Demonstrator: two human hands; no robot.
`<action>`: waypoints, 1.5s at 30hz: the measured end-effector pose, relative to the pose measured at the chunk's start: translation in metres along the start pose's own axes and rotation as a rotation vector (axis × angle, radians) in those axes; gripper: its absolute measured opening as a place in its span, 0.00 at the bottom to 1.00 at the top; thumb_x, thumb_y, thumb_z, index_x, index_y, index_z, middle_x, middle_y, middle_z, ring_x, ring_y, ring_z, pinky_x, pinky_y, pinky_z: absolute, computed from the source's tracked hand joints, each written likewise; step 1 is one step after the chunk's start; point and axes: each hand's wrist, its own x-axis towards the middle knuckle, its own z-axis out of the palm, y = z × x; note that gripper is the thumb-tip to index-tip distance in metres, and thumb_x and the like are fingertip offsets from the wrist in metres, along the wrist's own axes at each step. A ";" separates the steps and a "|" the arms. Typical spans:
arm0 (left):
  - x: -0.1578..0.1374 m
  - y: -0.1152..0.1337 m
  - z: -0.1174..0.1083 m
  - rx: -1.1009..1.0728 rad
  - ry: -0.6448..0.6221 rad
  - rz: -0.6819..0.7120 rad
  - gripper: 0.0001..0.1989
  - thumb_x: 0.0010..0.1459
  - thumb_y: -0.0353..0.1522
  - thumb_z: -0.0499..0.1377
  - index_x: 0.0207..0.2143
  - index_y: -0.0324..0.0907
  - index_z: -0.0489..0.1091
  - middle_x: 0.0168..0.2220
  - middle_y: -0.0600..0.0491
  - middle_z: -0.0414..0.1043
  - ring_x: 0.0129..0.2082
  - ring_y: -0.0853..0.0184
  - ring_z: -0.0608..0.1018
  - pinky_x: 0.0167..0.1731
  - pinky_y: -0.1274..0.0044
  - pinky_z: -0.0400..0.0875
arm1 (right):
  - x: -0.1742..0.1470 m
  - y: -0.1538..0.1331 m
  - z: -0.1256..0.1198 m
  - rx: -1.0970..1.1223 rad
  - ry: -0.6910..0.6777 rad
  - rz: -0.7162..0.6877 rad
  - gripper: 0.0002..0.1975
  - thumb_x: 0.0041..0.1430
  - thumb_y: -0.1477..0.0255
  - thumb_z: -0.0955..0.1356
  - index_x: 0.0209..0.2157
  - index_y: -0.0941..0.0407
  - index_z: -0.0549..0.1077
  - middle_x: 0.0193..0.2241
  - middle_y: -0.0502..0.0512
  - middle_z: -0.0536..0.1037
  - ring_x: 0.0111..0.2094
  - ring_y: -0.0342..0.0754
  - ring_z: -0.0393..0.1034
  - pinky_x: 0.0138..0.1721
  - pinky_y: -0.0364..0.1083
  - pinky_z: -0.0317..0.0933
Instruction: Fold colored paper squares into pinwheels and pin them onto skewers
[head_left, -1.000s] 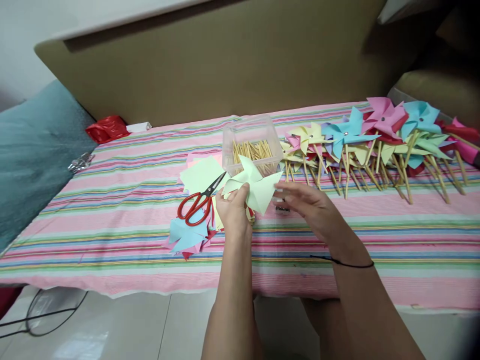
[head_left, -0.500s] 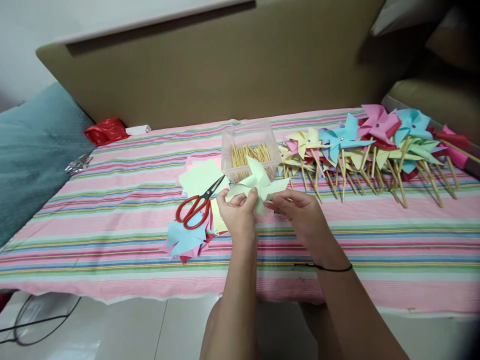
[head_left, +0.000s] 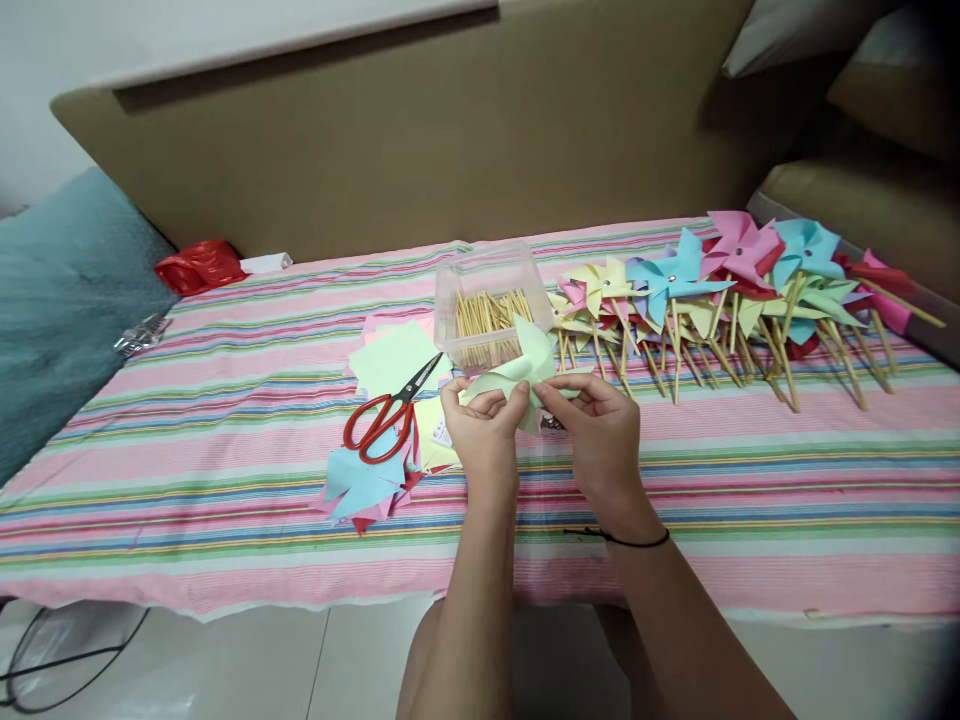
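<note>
Pinwheel of pale green paper is sitting between two bare hands on the near side of the clear plastic box, its top blade overlapping the box's right front corner from this viewpoint. Left hand is clamping the paper, thumb pressing near the middle of the blades and fingers curling beneath. Right hand is pinching at the same middle from the other side, its grip closed on the paper with thumb and forefinger together; a black cord is circling that wrist. Thin wooden sticks are lying inside the box. To the box's left and nearer the person, red-handled scissors are resting across a pale green sheet and cut light blue paper, with yellow paper showing beside them. To the box's right, many coloured pinwheels on sticks are lying in an overlapping row. Far left of the box, a red bag is lying beside a white object. Striped cloth is spreading beneath the box and everything around it.
</note>
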 end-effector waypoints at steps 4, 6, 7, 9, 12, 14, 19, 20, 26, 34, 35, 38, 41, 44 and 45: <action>0.000 0.000 0.000 0.003 -0.001 -0.013 0.30 0.37 0.29 0.70 0.37 0.45 0.53 0.19 0.64 0.68 0.19 0.73 0.74 0.26 0.81 0.69 | 0.001 0.000 0.000 0.004 0.033 0.008 0.07 0.40 0.71 0.76 0.23 0.57 0.76 0.15 0.45 0.71 0.18 0.40 0.64 0.20 0.41 0.60; 0.000 0.001 0.001 0.019 -0.012 -0.013 0.30 0.37 0.29 0.70 0.36 0.46 0.53 0.19 0.65 0.68 0.18 0.73 0.73 0.25 0.81 0.68 | 0.001 0.000 -0.001 0.006 0.043 0.011 0.08 0.40 0.71 0.76 0.23 0.57 0.76 0.15 0.45 0.71 0.18 0.39 0.64 0.19 0.41 0.59; 0.000 0.001 0.000 0.027 -0.022 -0.012 0.30 0.37 0.29 0.70 0.36 0.46 0.53 0.18 0.64 0.68 0.18 0.74 0.73 0.24 0.82 0.67 | 0.001 0.000 -0.001 0.006 0.047 0.014 0.08 0.40 0.71 0.76 0.24 0.57 0.76 0.15 0.45 0.71 0.18 0.40 0.64 0.19 0.41 0.59; 0.000 0.001 0.000 0.034 -0.044 -0.010 0.30 0.37 0.29 0.70 0.37 0.46 0.53 0.18 0.64 0.69 0.18 0.74 0.73 0.24 0.82 0.67 | 0.001 0.000 -0.002 0.002 0.055 0.019 0.08 0.41 0.71 0.76 0.24 0.57 0.76 0.15 0.45 0.71 0.18 0.40 0.64 0.19 0.41 0.58; 0.001 0.000 0.000 0.030 -0.066 -0.011 0.31 0.37 0.29 0.70 0.38 0.46 0.53 0.19 0.63 0.71 0.18 0.73 0.74 0.25 0.81 0.68 | 0.001 0.000 -0.002 -0.005 0.063 0.028 0.08 0.41 0.71 0.76 0.24 0.57 0.75 0.15 0.45 0.71 0.18 0.40 0.64 0.20 0.41 0.58; 0.001 0.000 -0.001 0.034 -0.064 -0.013 0.31 0.36 0.30 0.70 0.38 0.46 0.53 0.19 0.62 0.71 0.18 0.73 0.74 0.25 0.81 0.68 | 0.001 0.000 -0.002 -0.008 0.068 0.028 0.08 0.41 0.71 0.76 0.24 0.57 0.75 0.15 0.45 0.71 0.18 0.40 0.64 0.20 0.41 0.59; 0.001 0.000 0.000 0.057 -0.034 -0.011 0.31 0.37 0.29 0.70 0.38 0.45 0.53 0.18 0.64 0.69 0.18 0.73 0.74 0.25 0.81 0.67 | 0.002 -0.001 -0.002 -0.013 0.057 0.016 0.08 0.40 0.71 0.76 0.24 0.57 0.75 0.15 0.44 0.71 0.18 0.40 0.64 0.19 0.40 0.58; 0.001 0.000 0.001 0.055 -0.030 -0.010 0.31 0.37 0.29 0.70 0.37 0.45 0.53 0.18 0.64 0.69 0.18 0.73 0.74 0.25 0.81 0.68 | 0.001 -0.001 -0.002 -0.017 0.057 0.014 0.08 0.40 0.71 0.76 0.24 0.57 0.75 0.15 0.45 0.71 0.18 0.40 0.64 0.19 0.40 0.59; 0.000 -0.002 0.003 0.022 0.051 -0.066 0.33 0.37 0.29 0.69 0.41 0.44 0.52 0.21 0.60 0.73 0.20 0.71 0.76 0.26 0.79 0.70 | -0.002 -0.001 0.001 0.004 0.048 0.002 0.13 0.40 0.71 0.75 0.26 0.55 0.68 0.18 0.44 0.73 0.19 0.40 0.67 0.20 0.40 0.61; 0.002 0.000 0.004 0.001 0.051 -0.115 0.35 0.35 0.30 0.70 0.43 0.42 0.54 0.21 0.61 0.71 0.22 0.69 0.76 0.27 0.78 0.70 | -0.002 -0.001 0.010 0.178 0.091 0.133 0.38 0.37 0.73 0.75 0.48 0.52 0.55 0.26 0.46 0.79 0.27 0.46 0.76 0.28 0.45 0.70; 0.002 0.000 0.004 0.000 0.044 -0.110 0.35 0.35 0.29 0.70 0.44 0.42 0.54 0.21 0.61 0.71 0.22 0.70 0.76 0.27 0.79 0.70 | -0.001 -0.001 0.010 0.190 0.090 0.148 0.39 0.36 0.73 0.75 0.49 0.52 0.56 0.26 0.46 0.79 0.26 0.46 0.75 0.29 0.45 0.70; 0.001 0.001 0.003 0.016 0.005 -0.096 0.34 0.35 0.29 0.70 0.43 0.43 0.54 0.20 0.62 0.71 0.21 0.71 0.76 0.28 0.79 0.69 | 0.001 -0.004 0.007 0.218 0.100 0.193 0.40 0.33 0.74 0.76 0.49 0.54 0.57 0.23 0.44 0.78 0.24 0.44 0.73 0.26 0.44 0.69; 0.004 0.007 -0.003 0.061 -0.137 -0.125 0.31 0.37 0.30 0.70 0.41 0.43 0.56 0.21 0.61 0.72 0.21 0.72 0.75 0.28 0.79 0.70 | 0.008 -0.008 -0.003 0.215 0.050 0.251 0.41 0.31 0.73 0.77 0.49 0.55 0.58 0.21 0.42 0.76 0.21 0.43 0.71 0.24 0.43 0.67; 0.009 0.016 -0.012 0.104 -0.364 -0.188 0.28 0.42 0.32 0.69 0.44 0.43 0.59 0.25 0.57 0.75 0.24 0.71 0.77 0.32 0.77 0.71 | 0.017 -0.009 -0.020 0.156 -0.068 0.300 0.41 0.31 0.72 0.77 0.49 0.54 0.59 0.21 0.42 0.75 0.21 0.44 0.71 0.25 0.44 0.67; 0.010 0.019 -0.015 0.123 -0.426 -0.209 0.26 0.44 0.33 0.68 0.44 0.43 0.60 0.26 0.56 0.76 0.26 0.70 0.78 0.33 0.77 0.71 | 0.020 -0.009 -0.026 0.116 -0.108 0.317 0.40 0.32 0.72 0.77 0.49 0.54 0.59 0.21 0.42 0.75 0.21 0.45 0.72 0.25 0.44 0.67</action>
